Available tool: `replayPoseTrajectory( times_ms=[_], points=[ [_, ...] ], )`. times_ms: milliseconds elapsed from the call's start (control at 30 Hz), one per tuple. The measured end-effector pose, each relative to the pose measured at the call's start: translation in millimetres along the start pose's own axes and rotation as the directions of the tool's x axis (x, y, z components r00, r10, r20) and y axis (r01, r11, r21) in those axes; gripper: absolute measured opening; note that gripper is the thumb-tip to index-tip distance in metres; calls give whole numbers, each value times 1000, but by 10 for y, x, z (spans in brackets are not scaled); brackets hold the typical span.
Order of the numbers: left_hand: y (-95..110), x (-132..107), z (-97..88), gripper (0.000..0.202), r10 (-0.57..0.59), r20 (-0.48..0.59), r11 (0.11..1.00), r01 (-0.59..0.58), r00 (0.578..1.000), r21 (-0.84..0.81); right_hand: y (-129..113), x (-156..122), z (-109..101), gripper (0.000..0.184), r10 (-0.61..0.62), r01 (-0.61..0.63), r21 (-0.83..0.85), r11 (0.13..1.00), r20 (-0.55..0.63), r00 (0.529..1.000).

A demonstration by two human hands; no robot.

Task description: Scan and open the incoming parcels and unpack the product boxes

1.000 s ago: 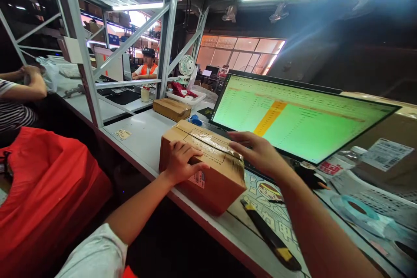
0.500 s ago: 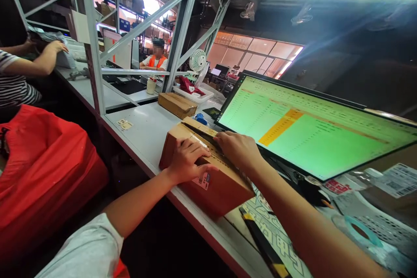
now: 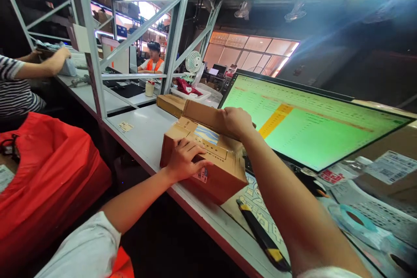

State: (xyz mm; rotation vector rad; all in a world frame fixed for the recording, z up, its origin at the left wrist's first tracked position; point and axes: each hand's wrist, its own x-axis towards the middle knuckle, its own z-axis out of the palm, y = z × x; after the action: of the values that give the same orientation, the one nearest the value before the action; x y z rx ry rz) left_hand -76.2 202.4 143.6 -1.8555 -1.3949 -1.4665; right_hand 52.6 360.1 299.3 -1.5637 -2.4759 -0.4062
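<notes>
A cardboard box [image 3: 208, 186] stands on the table edge, a label on its near side and its far flap raised. Through the gap, something with a blue and white wavy pattern [image 3: 207, 134] shows inside. My left hand [image 3: 186, 158] grips the box's near top edge, fingers bent over the near flap and thumb along the side. Closed on the upper edge of the raised far flap [image 3: 203, 115] is my right hand [image 3: 237, 121]. A black and yellow utility knife [image 3: 260, 234] lies on a printed mat [image 3: 273, 221] near my right forearm.
Behind the box are a smaller carton [image 3: 169, 104] and a white basket [image 3: 200, 95]. A monitor [image 3: 312, 117] stands to the right, with a roll of tape [image 3: 356, 217] below it. Red fabric [image 3: 61, 169] bulges at left. A co-worker in stripes [image 3: 19, 82] works beyond the rack post [image 3: 89, 52].
My right hand has moved up, lifting the far flap open, so the box's contents now show. My left hand stays on the near edge.
</notes>
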Motion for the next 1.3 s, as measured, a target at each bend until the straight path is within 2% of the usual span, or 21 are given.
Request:
replayPoseTrajectory(
  times_ms=[67, 133, 167, 233, 300, 333, 367, 400, 500, 567, 667, 767, 933, 1100, 1200, 1300],
  points=[
    [-23, 193, -63, 37, 25, 109, 1000, -24, 994, -8, 62, 75, 22, 53, -29, 27, 39, 999, 30, 999],
    [-74, 504, -107, 41, 27, 276, 1000, -27, 961, -4, 102, 96, 52, 54, -36, 34, 44, 998, 38, 999],
    [-105, 677, -116, 44, 5, 367, 1000, -16, 930, 26, 113, 93, 63, 55, -35, 33, 43, 999, 38, 999],
    [-166, 986, -104, 51, -69, 541, 990, -10, 838, 141, 123, 84, 74, 56, -36, 34, 45, 998, 45, 998],
    [-205, 1171, -70, 56, -105, 661, 966, -81, 743, 245, 126, 90, 72, 56, -37, 34, 50, 998, 59, 998],
    [-213, 1208, -54, 58, -100, 696, 957, -122, 711, 263, 128, 103, 69, 56, -37, 33, 55, 998, 66, 997],
    [-216, 1211, -46, 59, -89, 704, 952, -146, 705, 267, 132, 121, 65, 56, -37, 32, 60, 998, 75, 996],
    [-214, 1190, -48, 60, -67, 677, 950, -160, 733, 268, 136, 145, 61, 55, -36, 31, 66, 997, 85, 996],
    [-195, 1042, -122, 60, 65, 467, 935, -217, 882, 279, 154, 223, 44, 53, -40, 30, 86, 996, 120, 992],
    [-160, 911, -219, 59, 205, 291, 914, -289, 934, 283, 168, 258, 25, 52, -49, 35, 97, 995, 146, 988],
    [-37, 681, -406, 50, 311, 74, 906, -319, 947, 277, 192, 268, -16, 52, -69, 50, 110, 993, 169, 983],
    [146, 457, -595, 31, 308, -34, 923, -290, 951, 253, 209, 250, -63, 53, -86, 66, 118, 991, 169, 982],
    [343, 222, -815, 23, 291, -51, 934, -272, 955, 230, 198, 222, -58, 55, -77, 60, 135, 989, 128, 989],
    [340, 95, -935, 23, 289, -32, 943, -279, 957, 184, 153, 194, 126, 62, -20, 2, 155, 988, 116, 993],
    [338, 24, -965, 18, 302, -67, 945, -290, 951, 149, 144, 200, 213, 65, 11, -29, 157, 987, 114, 993],
    [388, -82, -988, 15, 262, -90, 963, -254, 961, 95, 152, 235, 238, 66, 8, -29, 162, 986, 127, 992]
  ],
)
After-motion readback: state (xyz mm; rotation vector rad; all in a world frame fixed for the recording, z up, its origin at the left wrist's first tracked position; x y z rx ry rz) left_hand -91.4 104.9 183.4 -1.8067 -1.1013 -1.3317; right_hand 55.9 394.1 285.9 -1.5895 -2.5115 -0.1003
